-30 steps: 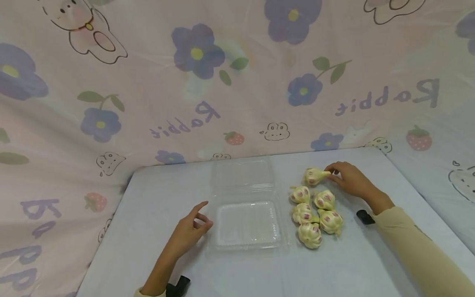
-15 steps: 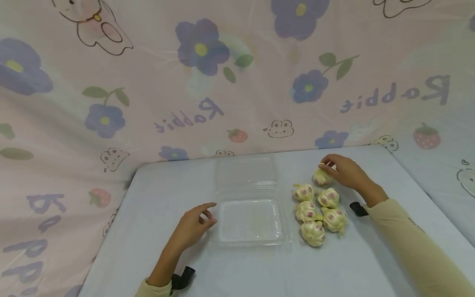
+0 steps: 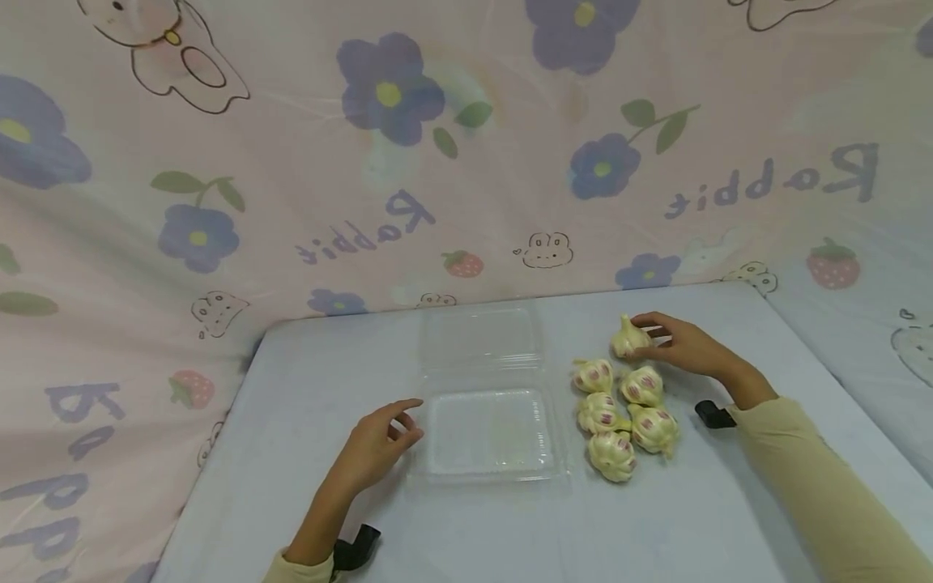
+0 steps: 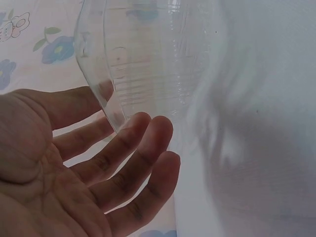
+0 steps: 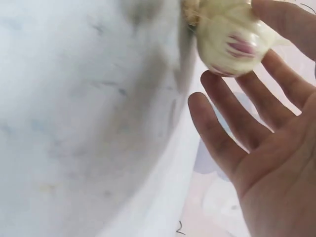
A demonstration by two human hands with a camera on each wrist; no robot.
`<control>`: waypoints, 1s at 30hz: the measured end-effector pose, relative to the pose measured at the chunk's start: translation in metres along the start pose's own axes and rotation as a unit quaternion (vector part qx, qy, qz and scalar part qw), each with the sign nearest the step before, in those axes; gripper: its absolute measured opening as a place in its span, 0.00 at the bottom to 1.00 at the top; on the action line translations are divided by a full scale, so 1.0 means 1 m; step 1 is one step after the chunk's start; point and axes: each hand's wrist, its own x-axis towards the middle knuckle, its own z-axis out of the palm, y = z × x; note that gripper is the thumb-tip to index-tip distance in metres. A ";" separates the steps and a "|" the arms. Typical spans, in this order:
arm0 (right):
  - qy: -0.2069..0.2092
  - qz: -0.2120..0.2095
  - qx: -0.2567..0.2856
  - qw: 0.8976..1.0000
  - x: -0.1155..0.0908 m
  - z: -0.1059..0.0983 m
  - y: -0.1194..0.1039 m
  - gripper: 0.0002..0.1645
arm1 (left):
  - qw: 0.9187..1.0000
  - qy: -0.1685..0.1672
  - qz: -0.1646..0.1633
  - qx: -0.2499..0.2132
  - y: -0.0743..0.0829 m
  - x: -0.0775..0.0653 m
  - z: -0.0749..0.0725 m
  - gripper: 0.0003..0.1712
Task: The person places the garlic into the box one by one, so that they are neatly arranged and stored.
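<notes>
In the head view my right hand (image 3: 688,346) has thumb and fingers on either side of a pale garlic bulb (image 3: 628,338) at the far end of the group. That bulb stands with its stem up. The right wrist view shows the same garlic bulb (image 5: 232,42), purple-streaked, between thumb and fingertips. Several more garlic bulbs (image 3: 599,413) lie close together nearer me. My left hand (image 3: 375,445) is at the left edge of a clear plastic clamshell box (image 3: 484,478), fingers loosely bent. From the left wrist, its fingertips (image 4: 160,129) appear right by the box's rim; contact is unclear.
The box's lid (image 3: 481,338) lies folded back, away from me. A white table (image 3: 503,534) carries everything. Behind it hangs a printed cloth (image 3: 488,194) with flowers and rabbits. Black wrist-worn pieces sit at both of my wrists.
My right hand has gone from the stem to the bulb's side, and the far garlic bulb has tipped from lying to upright, moving slightly right. The left hand stays by the box.
</notes>
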 end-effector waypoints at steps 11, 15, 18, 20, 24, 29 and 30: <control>0.012 0.036 0.034 0.999 -0.003 0.014 0.009 0.44 | 1.000 -0.019 -0.005 -0.013 -0.006 -0.005 0.000 0.27; 0.024 0.046 0.027 0.998 -0.005 0.011 0.006 0.43 | 0.998 -0.039 -0.001 -0.049 -0.010 -0.005 -0.003 0.28; 0.041 0.053 0.017 0.998 -0.007 0.005 0.000 0.43 | 0.993 -0.067 0.004 -0.098 -0.013 -0.005 -0.006 0.30; 0.051 0.055 0.009 0.997 -0.008 -0.001 -0.004 0.44 | 0.987 -0.087 0.004 -0.138 -0.015 -0.004 -0.009 0.31; 0.068 0.053 -0.003 0.996 -0.009 -0.011 -0.013 0.45 | 0.972 -0.114 -0.002 -0.203 -0.018 -0.005 -0.012 0.33; 0.081 0.049 -0.011 0.995 -0.011 -0.019 -0.023 0.46 | 0.963 -0.124 -0.007 -0.238 -0.019 -0.005 -0.012 0.34; 0.083 0.050 -0.011 0.995 -0.011 -0.020 -0.026 0.46 | 0.961 -0.125 -0.007 -0.245 -0.020 -0.005 -0.012 0.34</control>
